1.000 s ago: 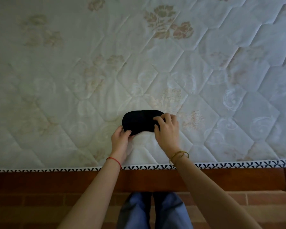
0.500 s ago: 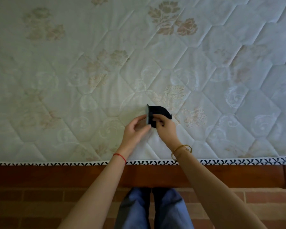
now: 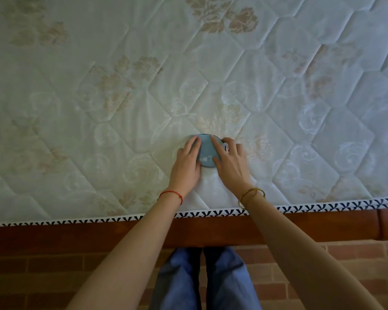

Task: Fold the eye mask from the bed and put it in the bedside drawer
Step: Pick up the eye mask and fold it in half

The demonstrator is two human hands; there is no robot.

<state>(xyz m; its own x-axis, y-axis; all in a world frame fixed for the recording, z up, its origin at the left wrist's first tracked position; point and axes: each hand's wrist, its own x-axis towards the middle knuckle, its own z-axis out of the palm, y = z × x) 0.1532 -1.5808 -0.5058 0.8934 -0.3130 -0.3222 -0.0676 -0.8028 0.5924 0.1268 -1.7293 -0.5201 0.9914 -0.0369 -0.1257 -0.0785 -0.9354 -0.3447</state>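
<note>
Both hands, left (image 3: 185,162) and right (image 3: 230,163), lie flat on the folded eye mask (image 3: 206,151), grasping nothing. Press the crease firmly against the mattress (image 3: 121,97) before lifting.

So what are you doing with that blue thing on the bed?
A person is folding an eye mask on the mattress. It lies folded over, blue side up. The left hand and right hand both press flat on it. No drawer shows, so putting it away is not yet done.
</note>
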